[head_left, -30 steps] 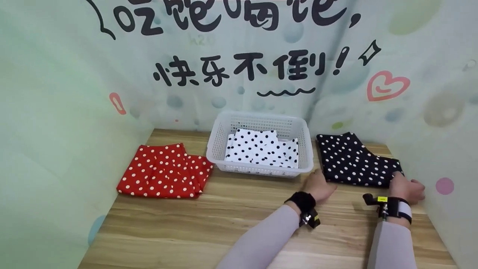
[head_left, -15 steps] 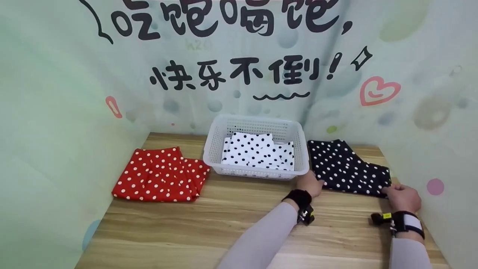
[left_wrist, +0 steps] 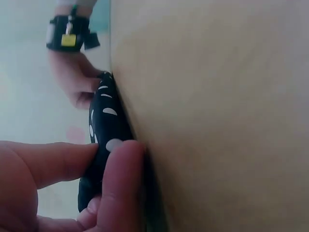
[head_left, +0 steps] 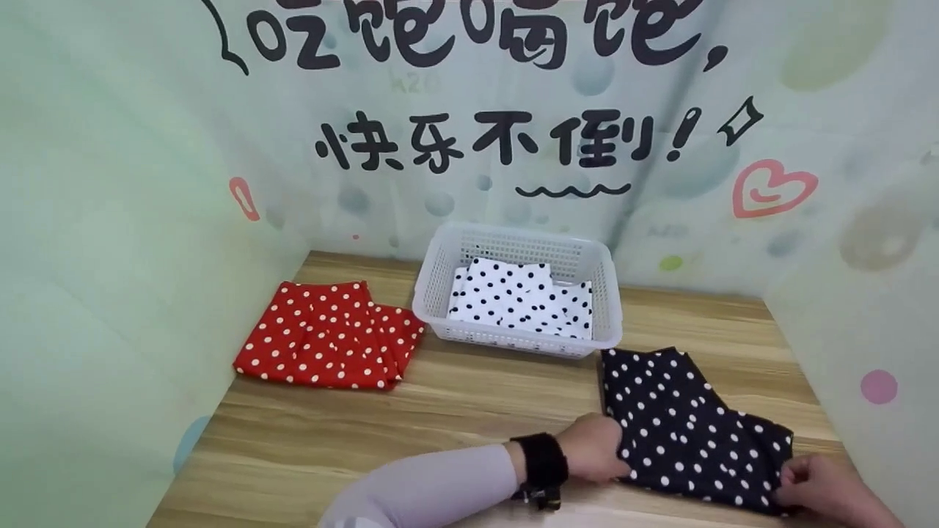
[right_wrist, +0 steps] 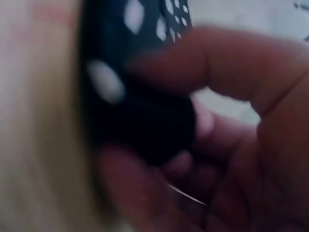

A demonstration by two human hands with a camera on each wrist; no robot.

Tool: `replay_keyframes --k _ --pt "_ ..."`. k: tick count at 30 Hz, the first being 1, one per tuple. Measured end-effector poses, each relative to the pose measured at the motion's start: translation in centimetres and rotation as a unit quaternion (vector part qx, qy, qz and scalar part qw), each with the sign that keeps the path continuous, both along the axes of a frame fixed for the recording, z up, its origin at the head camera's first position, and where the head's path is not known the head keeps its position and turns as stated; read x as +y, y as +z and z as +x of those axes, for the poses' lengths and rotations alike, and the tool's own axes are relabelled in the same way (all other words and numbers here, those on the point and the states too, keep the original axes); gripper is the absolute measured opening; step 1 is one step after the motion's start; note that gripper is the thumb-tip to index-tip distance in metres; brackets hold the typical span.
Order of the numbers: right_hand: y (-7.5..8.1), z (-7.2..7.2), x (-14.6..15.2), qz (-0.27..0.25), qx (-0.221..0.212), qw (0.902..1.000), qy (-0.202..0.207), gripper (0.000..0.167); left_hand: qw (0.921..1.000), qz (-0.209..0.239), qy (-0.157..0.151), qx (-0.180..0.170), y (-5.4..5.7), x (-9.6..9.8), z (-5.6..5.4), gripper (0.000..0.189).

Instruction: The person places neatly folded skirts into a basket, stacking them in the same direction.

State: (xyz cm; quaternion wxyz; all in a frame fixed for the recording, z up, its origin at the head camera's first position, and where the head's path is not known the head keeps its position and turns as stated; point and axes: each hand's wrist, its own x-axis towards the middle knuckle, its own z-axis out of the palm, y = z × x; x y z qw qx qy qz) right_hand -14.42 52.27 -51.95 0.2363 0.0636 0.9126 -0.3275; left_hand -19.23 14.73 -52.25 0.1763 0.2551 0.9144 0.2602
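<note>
Folded black pants with white polka dots (head_left: 682,433) lie low over the wooden table at the front right. My left hand (head_left: 593,447) pinches their left front corner; in the left wrist view its thumb (left_wrist: 123,179) and fingers close on the fabric edge. At the right front corner my right hand (head_left: 825,484) grips the pants between thumb and fingers. The right wrist view, blurred, has the dark cloth (right_wrist: 145,121) bunched between those fingers. White pants with black dots (head_left: 513,297) lie folded inside a white mesh basket (head_left: 517,341).
Folded red pants with white dots (head_left: 330,337) lie on the wooden table (head_left: 352,433), left of the basket. Printed fabric walls (head_left: 469,198) close off the back and both sides.
Both hands have drawn the black pants from beside the basket toward the front edge of the table. The basket and red pants stay in place; the head view shifts slightly.
</note>
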Motion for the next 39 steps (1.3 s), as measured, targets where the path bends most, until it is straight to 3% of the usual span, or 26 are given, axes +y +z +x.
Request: replay_keyframes --k 4,8,12,17,21,26,29,33,36,39 --pt "-1.2 1.6 -2.4 -0.048 0.025 0.9916 0.117 0.018 0.9995 -0.008 -0.029 0.003 -0.5 -3.8 2.0 0.035" --pt "-2.1 2.2 -5.5 -0.074 0.054 0.9809 0.172 0.022 0.9989 -0.002 -0.045 -0.007 -0.4 -7.8 2.6 0.03" --pt "-2.0 2.2 -9.9 -0.06 0.079 0.9806 0.169 0.023 0.9984 0.024 -0.03 -0.041 -0.1 -11.9 2.4 0.028" --pt "-2.0 1.9 -15.8 -0.035 0.142 0.9762 0.161 0.026 0.9982 0.04 0.005 -0.043 0.0 -17.3 2.0 0.023" --pt "-2.3 1.7 -18.9 -0.051 0.193 0.9666 0.161 0.027 0.9892 0.09 0.055 -0.102 -0.1 -20.9 2.1 0.021" --pt "-2.5 1.7 -20.9 -0.059 0.218 0.9643 0.139 0.03 0.9797 0.121 0.086 -0.134 -0.5 -23.4 2.9 0.023" --pt "-2.3 1.7 -21.1 -0.04 0.215 0.971 0.096 0.031 0.9828 0.121 0.09 -0.107 -0.8 -23.7 3.0 0.025" --pt "-1.8 1.5 -20.6 -0.03 0.184 0.9824 -0.013 0.024 0.9854 0.118 0.11 -0.053 -0.9 -23.6 3.1 0.027" --pt "-1.5 1.2 -19.6 -0.096 0.153 0.9796 -0.09 0.035 0.9793 0.134 0.15 -0.024 -0.9 -23.5 3.2 0.03" --pt "-1.7 0.9 -18.4 -0.233 0.095 0.9619 -0.106 0.056 0.9671 0.172 0.187 -0.02 -1.0 -23.6 3.2 0.042"
